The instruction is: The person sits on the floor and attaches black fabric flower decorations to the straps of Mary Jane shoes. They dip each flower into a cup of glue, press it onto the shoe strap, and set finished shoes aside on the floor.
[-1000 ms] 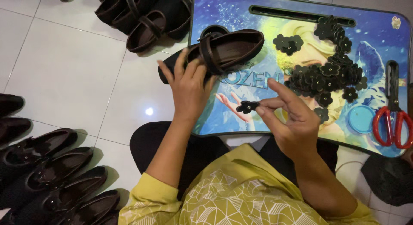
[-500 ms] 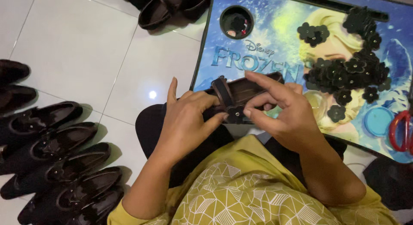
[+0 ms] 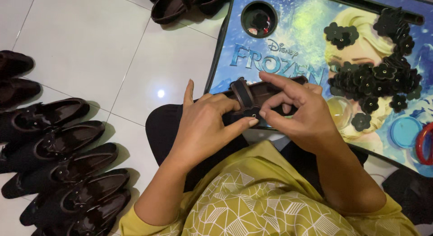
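- Dark brown loafers lie in a row on the white tiled floor to the person's left, well apart from the hands, and more dark shoes sit at the top edge beside the worktop.
- The worktop is a low blue tray with a cartoon print and a round cup hole near its upper left corner.
- A heap of black flower trims covers the right part of the worktop, and a few more trims lie apart above it.
- A clear round lid and a blue round lid lie just right of the right hand; a red ring handle shows at the frame's edge.
- A dark brown shoe is held over the worktop's near edge, above the lap, mostly hidden by both hands.
- The left hand grips the shoe's near side, thumb pressed beside a small stud on the strap, index finger raised.
- The right hand clasps the shoe from the right, fingers curled over its top edge and pinching at the strap.
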